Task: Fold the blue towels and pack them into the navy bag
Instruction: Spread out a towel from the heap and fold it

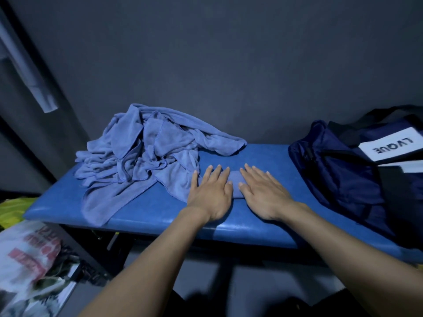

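Note:
A small folded blue towel (235, 184) lies on the blue padded bench (155, 209), mostly covered by my hands. My left hand (211, 194) presses flat on its left part, fingers straight and spread. My right hand (263, 193) lies flat on its right part, fingers also straight. A crumpled heap of blue towels (148, 152) sits on the bench's left half, touching the folded towel's left side. The navy bag (343, 177) stands at the bench's right end, with a white label reading LVQUE.
A dark wall runs behind the bench. A plastic bag with red print (29, 250) and something yellow-green (11, 211) lie on the floor at the left. A pale bar (29, 74) slants down the left wall. Bare bench surface shows between my right hand and the bag.

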